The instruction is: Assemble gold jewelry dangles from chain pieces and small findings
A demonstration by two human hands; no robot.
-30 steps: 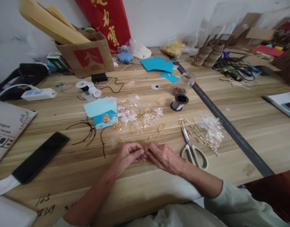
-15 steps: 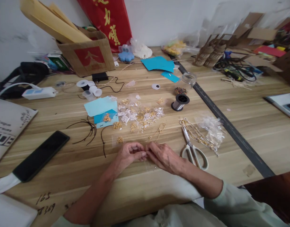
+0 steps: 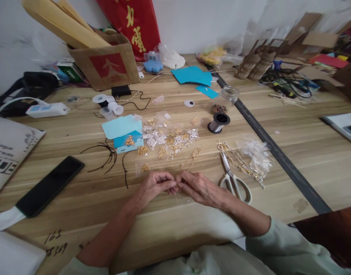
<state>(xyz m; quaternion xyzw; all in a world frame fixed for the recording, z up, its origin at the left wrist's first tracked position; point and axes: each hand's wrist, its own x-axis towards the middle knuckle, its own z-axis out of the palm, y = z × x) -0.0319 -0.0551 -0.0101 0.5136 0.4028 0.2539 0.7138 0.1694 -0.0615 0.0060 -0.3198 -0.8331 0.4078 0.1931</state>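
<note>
Gold-coloured and tiny, the small piece sits to the left of the scissors, held at the fingertips over the tabletop; its exact shape is mostly hidden. The left hand and right hand nearly meet there, each closed in a pinch, gripping it from either side. It looks like metal, so it should be very light, hard and rather slippery, easy to drop and easy to lose. Any thin part might bend, so a hold at its outer edges, firm but not crushing, seems best.

The right wrist passes close to the handles of the scissors, the nearest obstacle; whether they touch I cannot tell. Left of the scissors' blades lies a loose gold chain, limp by the look of it and probably easiest to lift by one end. Right of the scissors, a bundle of chains lies beside crumpled clear bags and could snag. Beyond the scissors stands a spool of wire. Beyond and left of the scissors are silver-coloured bits and gold beads, which a careless sleeve could scatter. Farther left of the scissors lie blue cards.
</note>
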